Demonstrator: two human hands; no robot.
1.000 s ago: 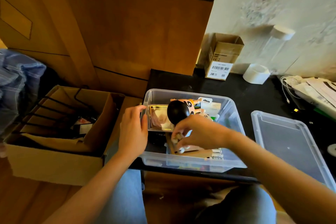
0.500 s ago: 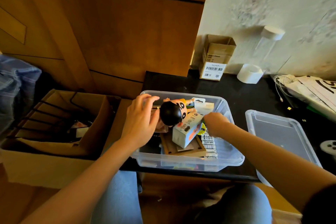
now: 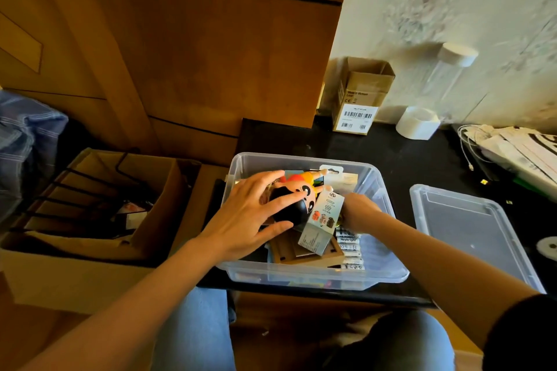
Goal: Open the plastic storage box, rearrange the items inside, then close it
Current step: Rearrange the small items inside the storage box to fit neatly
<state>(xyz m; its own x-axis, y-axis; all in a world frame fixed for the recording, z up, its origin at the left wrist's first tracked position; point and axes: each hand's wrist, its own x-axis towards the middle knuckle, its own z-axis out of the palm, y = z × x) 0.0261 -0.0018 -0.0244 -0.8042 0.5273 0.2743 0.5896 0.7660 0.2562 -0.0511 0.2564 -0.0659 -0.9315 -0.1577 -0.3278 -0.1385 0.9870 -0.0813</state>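
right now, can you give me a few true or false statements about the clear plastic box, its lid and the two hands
1. The clear plastic storage box has its lid on. False: the clear plastic lid lies on the black tabletop to the box's right.
2. The left hand rests spread on the black-haired cartoon figurine. True.
3. The right hand is outside the box. False: it reaches inside, beside the small grey printed carton.
4. A brown cardboard box with a barcode label stands by the wall. True.
5. The white batteries lie on the lid. False: they are in the box.
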